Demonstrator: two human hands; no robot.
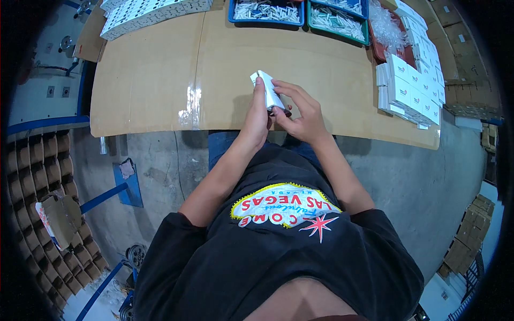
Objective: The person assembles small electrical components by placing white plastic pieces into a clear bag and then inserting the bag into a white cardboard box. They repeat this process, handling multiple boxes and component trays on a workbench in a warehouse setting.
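Near the front edge of the cardboard-covered table (pixel 144 85), I hold a small white box (pixel 272 96) in both hands. A flap stands up at its far end. My left hand (pixel 256 116) grips the box from the left, its thumb lying along the side. From the right, my right hand (pixel 304 113) closes on it, fingers at the upper side and thumb at the near end. Something dark (pixel 287 112) shows at that near end, between the box and my fingers; its kind is too small to tell.
Blue (pixel 266 22) and green trays (pixel 338 35) of small white pieces stand at the far edge. Right of them is a red tray (pixel 378 49) with clear plastic, then stacked white boxes (pixel 409 91). More white boxes (pixel 147 20) lie far left.
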